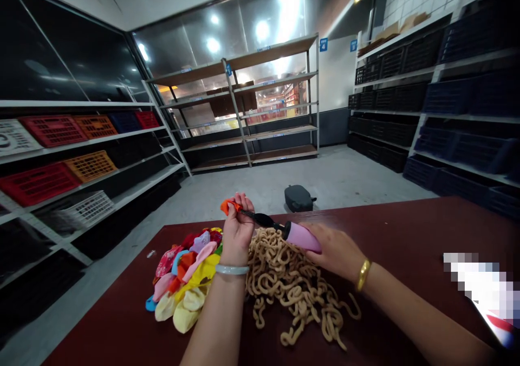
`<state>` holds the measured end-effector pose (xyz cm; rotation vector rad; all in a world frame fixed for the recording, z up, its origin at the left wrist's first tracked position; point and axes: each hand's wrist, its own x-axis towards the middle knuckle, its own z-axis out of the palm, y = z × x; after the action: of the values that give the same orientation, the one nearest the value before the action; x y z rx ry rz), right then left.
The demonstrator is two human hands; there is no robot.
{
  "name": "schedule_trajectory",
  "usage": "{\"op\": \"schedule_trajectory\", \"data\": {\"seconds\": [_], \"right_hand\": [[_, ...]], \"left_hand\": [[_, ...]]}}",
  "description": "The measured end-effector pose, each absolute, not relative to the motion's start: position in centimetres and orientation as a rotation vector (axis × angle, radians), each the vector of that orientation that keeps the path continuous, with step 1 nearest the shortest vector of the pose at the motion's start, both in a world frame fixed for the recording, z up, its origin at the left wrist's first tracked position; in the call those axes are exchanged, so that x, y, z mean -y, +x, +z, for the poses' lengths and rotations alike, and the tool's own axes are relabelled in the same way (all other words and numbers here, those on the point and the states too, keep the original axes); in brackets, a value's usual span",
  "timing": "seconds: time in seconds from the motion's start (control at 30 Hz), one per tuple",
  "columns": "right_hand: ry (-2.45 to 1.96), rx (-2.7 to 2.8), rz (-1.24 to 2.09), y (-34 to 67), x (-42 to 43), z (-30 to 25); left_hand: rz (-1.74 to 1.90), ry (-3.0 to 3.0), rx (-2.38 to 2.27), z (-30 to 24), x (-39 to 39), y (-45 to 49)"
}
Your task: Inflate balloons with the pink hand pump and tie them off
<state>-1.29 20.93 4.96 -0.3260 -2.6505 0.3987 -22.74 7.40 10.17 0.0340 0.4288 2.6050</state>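
Pinching orange piece [228, 207] in left hand [239, 225], right hand [337, 249] gripping purple-handled tool [301, 237], blue sign [323, 44] reading "4"

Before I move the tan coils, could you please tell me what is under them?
The table shows between the outer coils. Whatever else may be under the heaped middle is covered, so I cannot tell.
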Motion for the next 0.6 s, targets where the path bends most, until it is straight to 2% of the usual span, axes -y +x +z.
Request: {"op": "schedule_trajectory", "data": {"seconds": [0.23,0.6], "right_hand": [[-0.377,2.703,0.377,-1.7,-21.0,4.2],[-0.355,2.648,0.501,-1.0,-21.0,4.9]], "left_hand": [[2.627,-0.023,-0.528,7.1,-8.2,-22.2],[2.569,0.457,-0.797,6.6,-8.8,-19.4]]}}
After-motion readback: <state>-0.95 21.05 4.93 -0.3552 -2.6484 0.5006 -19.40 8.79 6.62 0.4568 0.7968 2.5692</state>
